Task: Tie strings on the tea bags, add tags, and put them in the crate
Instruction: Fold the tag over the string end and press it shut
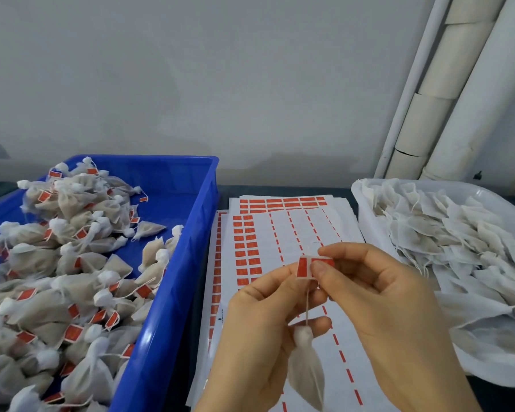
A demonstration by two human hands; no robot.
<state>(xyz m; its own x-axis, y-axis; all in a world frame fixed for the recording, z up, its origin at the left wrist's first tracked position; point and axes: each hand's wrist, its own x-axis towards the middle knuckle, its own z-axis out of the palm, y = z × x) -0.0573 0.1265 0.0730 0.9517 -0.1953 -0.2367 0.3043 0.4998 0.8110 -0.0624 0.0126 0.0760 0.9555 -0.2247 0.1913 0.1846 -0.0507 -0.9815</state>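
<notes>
A red tag is pinched between my left hand and my right hand, above the sticker sheets. A thin string runs down from the tag to a tied white tea bag that hangs below my fingers. My left hand's lower fingers curl around the bag's knotted neck. The blue crate on the left holds several tied, tagged tea bags.
Sheets of red tag stickers lie stacked in the middle of the table. A white tub on the right holds several untied tea bags. White pipes run up the wall at the back right.
</notes>
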